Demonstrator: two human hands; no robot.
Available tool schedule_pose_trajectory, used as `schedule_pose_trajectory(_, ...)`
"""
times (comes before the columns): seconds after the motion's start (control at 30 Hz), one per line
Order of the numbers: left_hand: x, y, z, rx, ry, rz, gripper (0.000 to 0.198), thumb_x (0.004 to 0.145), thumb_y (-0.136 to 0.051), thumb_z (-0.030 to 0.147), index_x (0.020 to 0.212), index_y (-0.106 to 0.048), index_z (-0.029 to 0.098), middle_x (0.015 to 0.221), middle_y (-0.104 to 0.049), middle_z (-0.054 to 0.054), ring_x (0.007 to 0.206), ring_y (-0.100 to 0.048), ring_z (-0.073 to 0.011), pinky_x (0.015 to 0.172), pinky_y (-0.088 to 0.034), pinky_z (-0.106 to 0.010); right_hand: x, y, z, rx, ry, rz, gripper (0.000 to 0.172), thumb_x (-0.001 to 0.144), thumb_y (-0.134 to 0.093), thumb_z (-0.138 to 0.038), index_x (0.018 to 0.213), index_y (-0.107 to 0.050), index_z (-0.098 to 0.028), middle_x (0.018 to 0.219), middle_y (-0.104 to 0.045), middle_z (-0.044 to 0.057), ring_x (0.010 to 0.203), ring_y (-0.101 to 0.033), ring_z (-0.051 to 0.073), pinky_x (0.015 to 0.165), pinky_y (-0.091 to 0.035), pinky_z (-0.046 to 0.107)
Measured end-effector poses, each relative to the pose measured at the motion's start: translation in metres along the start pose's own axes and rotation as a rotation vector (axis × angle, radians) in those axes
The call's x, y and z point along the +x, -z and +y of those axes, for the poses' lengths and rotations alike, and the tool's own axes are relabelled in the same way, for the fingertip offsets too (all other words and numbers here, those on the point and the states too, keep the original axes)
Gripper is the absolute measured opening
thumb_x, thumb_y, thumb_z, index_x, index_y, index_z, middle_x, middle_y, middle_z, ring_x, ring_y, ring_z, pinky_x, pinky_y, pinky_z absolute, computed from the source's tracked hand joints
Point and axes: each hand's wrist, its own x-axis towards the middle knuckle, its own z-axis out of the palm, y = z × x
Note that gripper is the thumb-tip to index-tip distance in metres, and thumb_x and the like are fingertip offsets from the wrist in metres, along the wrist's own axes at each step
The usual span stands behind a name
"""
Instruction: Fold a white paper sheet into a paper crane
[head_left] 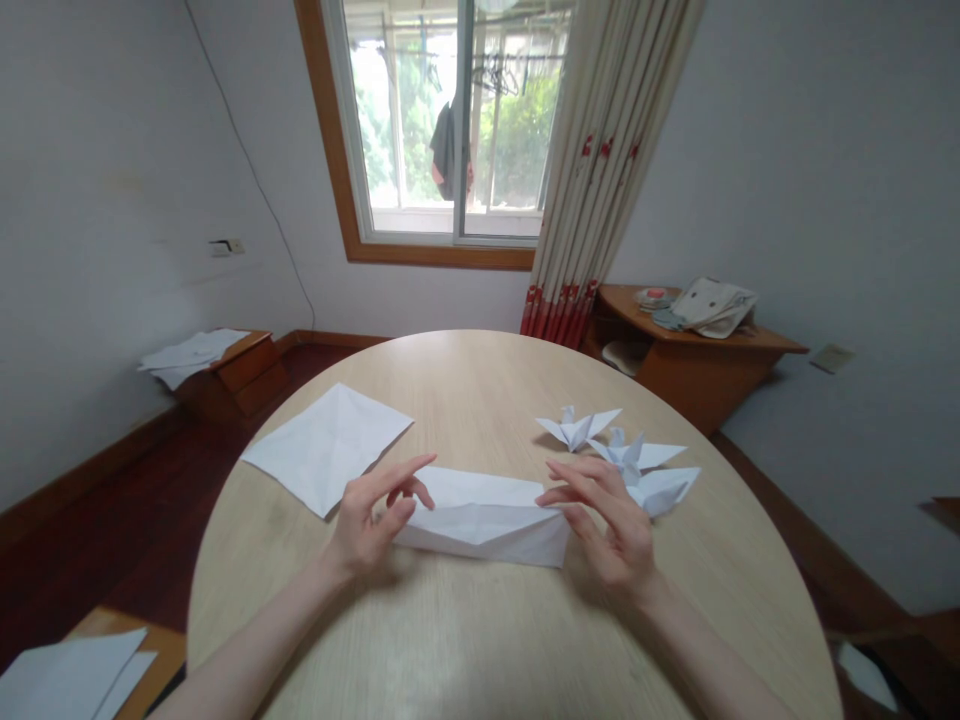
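Observation:
A sheet of white paper (480, 520), folded into a long strip with a raised crease along its middle, lies across the table in front of me. My left hand (379, 515) is at its left end, thumb and a bent finger closed on the folded edge while the index finger stretches out above. At the right end, my right hand (604, 520) has its thumb and fingers closed around the upper layer's edge. Just beyond the right hand stand folded paper cranes (576, 430), with another crane (664, 488) partly hidden behind that hand.
A creased square sheet (330, 445) lies on the left of the round wooden table (480, 640). Loose papers (71, 675) rest on a surface at lower left, and more papers (196, 352) on a low cabinet. A bag (712, 305) sits on the corner desk (712, 350).

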Motion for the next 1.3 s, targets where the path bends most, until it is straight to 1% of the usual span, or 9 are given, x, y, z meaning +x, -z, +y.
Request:
schedule_pose_trajectory(0.13, 0.000, 0.001, -0.008, -0.373, 0.245, -0.032, 0.058, 0.094, -0.043, 0.057, 0.122, -0.064, 0.010, 0.062, -0.070, -0.007, 0.041, -0.050, -0.0111, 0.039, -0.031, -0.021, 0.001, 0.001, 0.000, 0.162, -0.133, 0.015, 0.034, 0.098, -0.043, -0.030, 0.128, -0.057, -0.023, 0.069, -0.072, 0.001, 0.076, -0.063, 0.022, 0.075, -0.047, 0.040)
schedule_pose_trajectory(0.27, 0.000, -0.001, -0.013, -0.580, 0.380, -0.145, 0.068, 0.091, -0.041, 0.064, 0.121, -0.063, 0.007, 0.056, -0.069, -0.008, 0.034, -0.052, -0.0122, 0.034, -0.025, -0.020, 0.002, -0.002, 0.001, 0.324, -0.314, -0.085, 0.035, 0.099, -0.041, -0.041, 0.105, -0.068, -0.020, 0.062, -0.070, 0.002, 0.070, -0.063, 0.021, 0.070, -0.048, 0.036)
schedule_pose_trajectory(0.37, 0.001, -0.005, -0.009, -0.543, 0.503, -0.166, 0.064, 0.091, -0.046, 0.060, 0.118, -0.064, 0.006, 0.052, -0.067, -0.006, 0.034, -0.053, -0.0126, 0.035, -0.023, -0.021, 0.000, -0.007, 0.002, 0.376, -0.376, -0.173, 0.033, 0.097, -0.045, -0.043, 0.095, -0.070, -0.020, 0.067, -0.071, 0.002, 0.073, -0.064, 0.020, 0.075, -0.048, 0.035)
schedule_pose_trajectory(0.5, 0.004, -0.012, -0.002, -0.304, 0.612, -0.208, 0.049, 0.089, -0.054, 0.045, 0.121, -0.061, 0.009, 0.064, -0.070, -0.005, 0.052, -0.058, -0.0141, 0.048, -0.033, -0.023, -0.007, -0.017, 0.004, 0.333, -0.413, -0.324, 0.031, 0.094, -0.051, -0.046, 0.104, -0.067, -0.022, 0.078, -0.073, 0.003, 0.082, -0.065, 0.020, 0.081, -0.047, 0.037)
schedule_pose_trajectory(0.73, -0.001, -0.020, -0.012, 0.104, 0.596, -0.376, 0.042, 0.082, -0.051, 0.021, 0.123, -0.053, 0.018, 0.101, -0.068, -0.005, 0.074, -0.056, -0.0158, 0.071, -0.042, -0.028, -0.021, -0.030, 0.012, 0.105, -0.287, -0.621, 0.044, 0.091, -0.055, -0.047, 0.125, -0.059, -0.020, 0.124, -0.064, 0.013, 0.114, -0.058, 0.027, 0.098, -0.044, 0.046)
schedule_pose_trajectory(1.0, -0.010, -0.027, -0.016, 0.247, 0.546, -0.446, 0.057, 0.064, -0.045, 0.002, 0.118, -0.053, 0.016, 0.108, -0.062, -0.007, 0.092, -0.055, -0.0200, 0.085, -0.043, -0.035, -0.026, -0.039, 0.011, -0.013, -0.324, -0.957, 0.067, 0.093, -0.050, -0.048, 0.150, -0.029, -0.018, 0.154, -0.029, 0.012, 0.143, -0.025, 0.026, 0.117, -0.020, 0.048)
schedule_pose_trajectory(1.13, -0.009, -0.027, -0.011, 0.331, 0.541, -0.466, 0.045, 0.066, -0.049, 0.006, 0.109, -0.055, 0.017, 0.103, -0.059, -0.007, 0.093, -0.056, -0.0224, 0.085, -0.044, -0.038, -0.024, -0.039, 0.006, -0.094, -0.375, -1.020, 0.063, 0.096, -0.043, -0.052, 0.149, -0.029, -0.022, 0.156, -0.023, 0.007, 0.145, -0.018, 0.025, 0.118, -0.018, 0.050)
schedule_pose_trajectory(1.23, -0.007, -0.028, -0.007, 0.378, 0.463, -0.468, 0.034, 0.075, -0.059, 0.019, 0.109, -0.055, 0.017, 0.105, -0.060, -0.008, 0.100, -0.056, -0.0263, 0.090, -0.044, -0.042, -0.024, -0.038, 0.005, -0.179, -0.381, -1.003, 0.063, 0.096, -0.040, -0.054, 0.149, -0.031, -0.021, 0.155, -0.026, 0.007, 0.144, -0.020, 0.026, 0.117, -0.022, 0.050)
schedule_pose_trajectory(1.3, -0.007, -0.029, -0.005, 0.400, 0.401, -0.493, 0.039, 0.078, -0.066, 0.031, 0.113, -0.054, 0.018, 0.113, -0.061, -0.010, 0.108, -0.055, -0.0291, 0.095, -0.041, -0.045, -0.025, -0.039, 0.006, -0.223, -0.371, -0.978, 0.061, 0.097, -0.038, -0.054, 0.149, -0.032, -0.022, 0.154, -0.028, 0.008, 0.144, -0.022, 0.027, 0.115, -0.024, 0.051)
